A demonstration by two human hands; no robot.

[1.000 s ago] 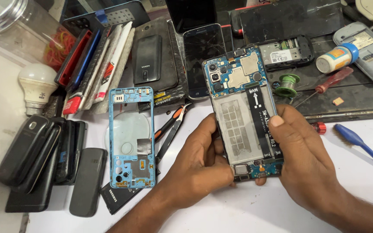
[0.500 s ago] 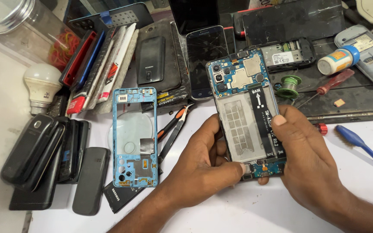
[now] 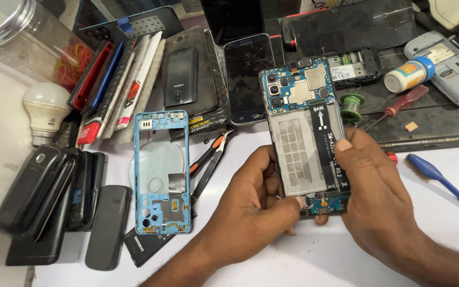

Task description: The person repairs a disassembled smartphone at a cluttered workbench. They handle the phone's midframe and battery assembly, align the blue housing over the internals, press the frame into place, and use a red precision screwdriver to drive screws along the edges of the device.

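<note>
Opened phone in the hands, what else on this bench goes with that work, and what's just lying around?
In hand:
- opened phone, held by left hand and right hand
- blue frame, lying beside it
- tweezers
- red screwdriver

Lying about:
- bulb
- old black phones
- cracked smartphone
- small bottle
- blue tool

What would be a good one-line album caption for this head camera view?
Both hands, left hand and right hand, hold an opened phone above a white table, beside a blue phone frame.
</note>
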